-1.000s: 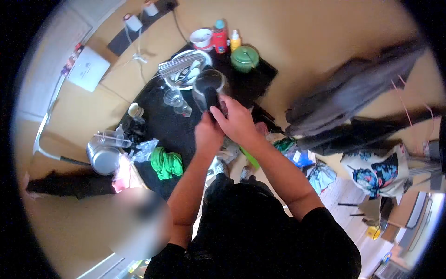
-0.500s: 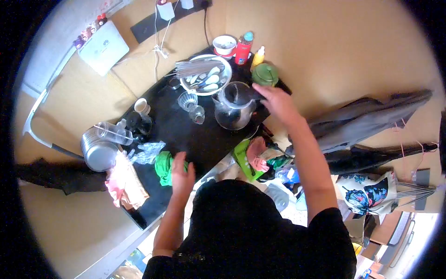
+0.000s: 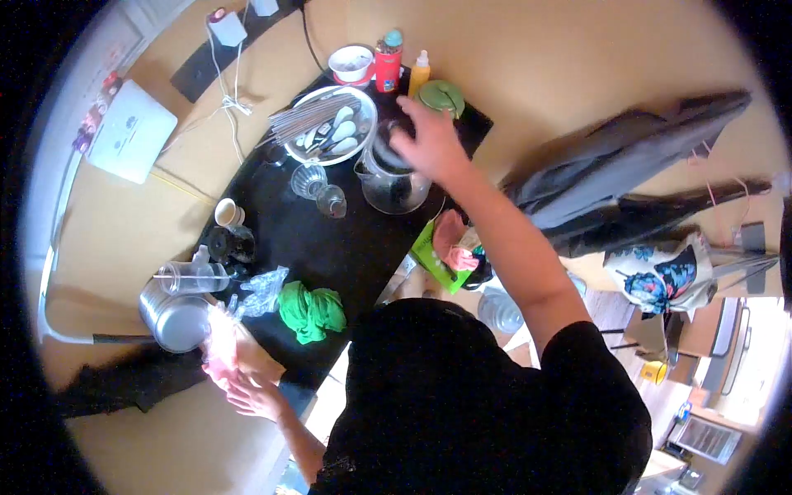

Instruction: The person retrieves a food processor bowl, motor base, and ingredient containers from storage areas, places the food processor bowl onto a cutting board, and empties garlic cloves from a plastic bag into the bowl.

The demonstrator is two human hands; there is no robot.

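Note:
My right hand (image 3: 431,142) reaches over the clear glass pitcher (image 3: 394,191) with thumb and fingers apart, holding nothing I can see. It covers part of the pitcher's top, and I cannot tell whether it touches it. Just beyond the fingers is a green lidded pot (image 3: 441,97). At the near left end of the black table (image 3: 285,223), my left hand (image 3: 256,398) lies with fingers spread at the edge of a pink cloth (image 3: 221,351), seemingly touching it. A bunched green cloth (image 3: 312,312) lies to the right of the pink one.
A white basin (image 3: 363,148) of spoons and chopsticks stands behind the pitcher. Glass bowls (image 3: 309,181), a stack of metal bowls (image 3: 177,323), a clear plastic bag (image 3: 264,290) and paper cups (image 3: 228,213) line the table. A red bottle (image 3: 388,66) stands at the back.
My left hand has moved from the green cloth to the pink cloth. My right hand has shifted from the pitcher's far right side to above its top. The view has turned slightly.

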